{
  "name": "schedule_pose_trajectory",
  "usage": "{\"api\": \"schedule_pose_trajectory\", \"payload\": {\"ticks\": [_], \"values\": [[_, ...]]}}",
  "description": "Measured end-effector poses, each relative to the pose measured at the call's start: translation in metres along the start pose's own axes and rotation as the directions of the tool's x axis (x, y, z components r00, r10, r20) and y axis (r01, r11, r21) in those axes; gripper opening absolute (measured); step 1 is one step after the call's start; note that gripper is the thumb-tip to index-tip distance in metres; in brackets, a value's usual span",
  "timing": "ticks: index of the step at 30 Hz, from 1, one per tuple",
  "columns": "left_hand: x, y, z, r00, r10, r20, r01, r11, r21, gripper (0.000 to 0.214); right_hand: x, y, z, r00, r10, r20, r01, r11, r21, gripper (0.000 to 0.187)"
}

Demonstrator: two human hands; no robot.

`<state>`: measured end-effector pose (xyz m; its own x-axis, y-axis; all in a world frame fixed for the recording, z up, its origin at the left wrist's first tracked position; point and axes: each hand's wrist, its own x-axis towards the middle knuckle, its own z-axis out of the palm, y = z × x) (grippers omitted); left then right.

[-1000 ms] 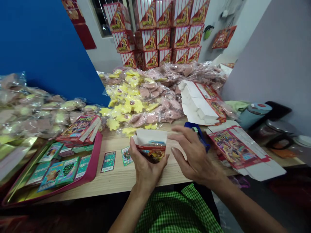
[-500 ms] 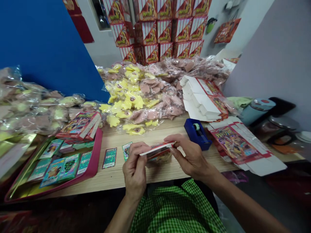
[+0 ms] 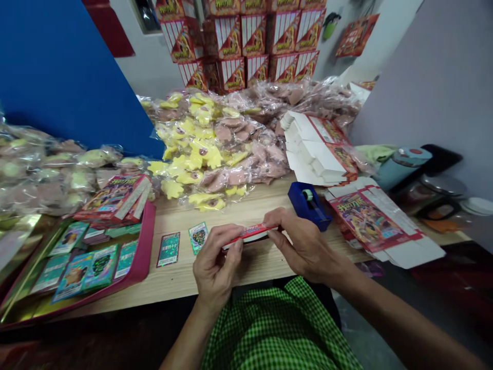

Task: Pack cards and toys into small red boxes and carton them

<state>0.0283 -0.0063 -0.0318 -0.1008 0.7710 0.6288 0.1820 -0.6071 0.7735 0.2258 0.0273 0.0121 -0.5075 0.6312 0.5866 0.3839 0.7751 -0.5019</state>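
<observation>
Even, light pressure from both ends should press the red carton (image 3: 252, 231) straight without creasing it. The left hand (image 3: 214, 263) pinches its left end and the right hand (image 3: 306, 247) its right end, each grip closed to the carton's edge between thumb and fingers. The carton is held over the desk (image 3: 177, 280); a blue tape dispenser (image 3: 304, 197) stands beyond, then bagged yellow pieces (image 3: 200, 153), then stacked boxes (image 3: 253, 38).

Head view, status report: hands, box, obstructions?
Left hand and right hand both gripping red box. Box held over table. Blue tape dispenser just beyond right hand.
</observation>
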Motion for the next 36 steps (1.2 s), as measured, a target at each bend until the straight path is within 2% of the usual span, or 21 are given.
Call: {"api": "schedule_pose_trajectory", "payload": {"ticks": [2, 4, 7, 11, 13, 15, 17, 18, 19, 20, 21, 22, 23, 24, 27, 29, 33, 36], "values": [[0.005, 0.0, -0.008, 0.993, 0.079, 0.09, -0.083, 0.996, 0.039, 0.028, 0.0, 0.003, -0.002, 0.996, -0.086, -0.001, 0.086, 0.995, -0.055, 0.013], [0.011, -0.001, -0.018, 0.974, 0.143, 0.178, -0.158, 0.984, 0.078, 0.029, -0.002, 0.007, -0.006, 0.982, -0.181, 0.049, 0.185, 0.976, -0.116, 0.012], [0.017, -0.003, -0.032, 0.918, 0.245, 0.312, -0.306, 0.938, 0.164, 0.027, -0.005, 0.013, -0.012, 0.951, -0.281, 0.13, 0.301, 0.937, -0.178, 0.013], [0.023, 0.0, -0.039, 0.837, 0.318, 0.446, -0.476, 0.825, 0.305, 0.033, -0.007, 0.016, -0.01, 0.932, -0.332, 0.147, 0.355, 0.916, -0.187, 0.024], [0.025, 0.004, -0.038, 0.812, 0.326, 0.484, -0.521, 0.778, 0.352, 0.029, -0.008, 0.013, -0.009, 0.937, -0.315, 0.153, 0.34, 0.923, -0.18, 0.025], [0.027, 0.007, -0.036, 0.809, 0.326, 0.489, -0.537, 0.747, 0.391, 0.027, -0.009, 0.011, -0.013, 0.958, -0.259, 0.126, 0.277, 0.948, -0.155, 0.025], [0.029, 0.008, -0.033, 0.814, 0.338, 0.473, -0.547, 0.72, 0.427, 0.027, -0.014, 0.015, -0.023, 0.994, -0.109, -0.009, 0.107, 0.986, -0.128, 0.021], [0.029, 0.007, -0.031, 0.819, 0.349, 0.455, -0.548, 0.709, 0.443, 0.028, -0.018, 0.019, -0.03, 0.991, 0.031, -0.129, -0.046, 0.992, -0.115, 0.018], [0.03, 0.007, -0.027, 0.829, 0.36, 0.429, -0.543, 0.705, 0.457, 0.029, -0.024, 0.025, -0.038, 0.943, 0.22, -0.25, -0.249, 0.965, -0.087, 0.015], [0.03, 0.006, -0.023, 0.838, 0.372, 0.4, -0.535, 0.706, 0.463, 0.029, -0.029, 0.032, -0.045, 0.839, 0.423, -0.341, -0.463, 0.885, -0.041, 0.012], [0.03, 0.005, -0.019, 0.847, 0.381, 0.371, -0.525, 0.715, 0.463, 0.029, -0.036, 0.04, -0.053, 0.7, 0.599, -0.388, -0.645, 0.764, 0.015, 0.01], [0.03, 0.004, -0.013, 0.855, 0.386, 0.346, -0.512, 0.728, 0.455, 0.029, -0.042, 0.048, -0.058, 0.564, 0.73, -0.386, -0.773, 0.631, 0.063, 0.009], [0.029, 0.003, -0.008, 0.861, 0.386, 0.331, -0.503, 0.742, 0.443, 0.029, -0.047, 0.055, -0.062, 0.462, 0.816, -0.347, -0.85, 0.519, 0.092, 0.009], [0.029, 0.002, -0.003, 0.862, 0.385, 0.33, -0.5, 0.751, 0.432, 0.028, -0.051, 0.062, -0.063, 0.398, 0.87, -0.292, -0.89, 0.443, 0.107, 0.009], [0.027, 0.001, 0.008, 0.877, 0.346, 0.332, -0.468, 0.768, 0.436, 0.027, -0.054, 0.073, -0.057, 0.324, 0.931, -0.166, -0.921, 0.351, 0.172, 0.009], [0.027, 0.001, 0.009, 0.884, 0.324, 0.336, -0.453, 0.768, 0.452, 0.026, -0.052, 0.074, -0.052, 0.298, 0.947, -0.115, -0.918, 0.318, 0.236, 0.009], [0.027, 0.005, 0.006, 0.856, 0.337, 0.392, -0.498, 0.742, 0.449, 0.028, -0.055, 0.069, -0.045, 0.327, 0.936, -0.131, -0.876, 0.352, 0.329, 0.012], [0.028, 0.007, 0.004, 0.85, 0.342, 0.402, -0.509, 0.732, 0.453, 0.027, -0.069, 0.067, -0.037, 0.351, 0.918, -0.187, -0.864, 0.394, 0.313, 0.021]]}}
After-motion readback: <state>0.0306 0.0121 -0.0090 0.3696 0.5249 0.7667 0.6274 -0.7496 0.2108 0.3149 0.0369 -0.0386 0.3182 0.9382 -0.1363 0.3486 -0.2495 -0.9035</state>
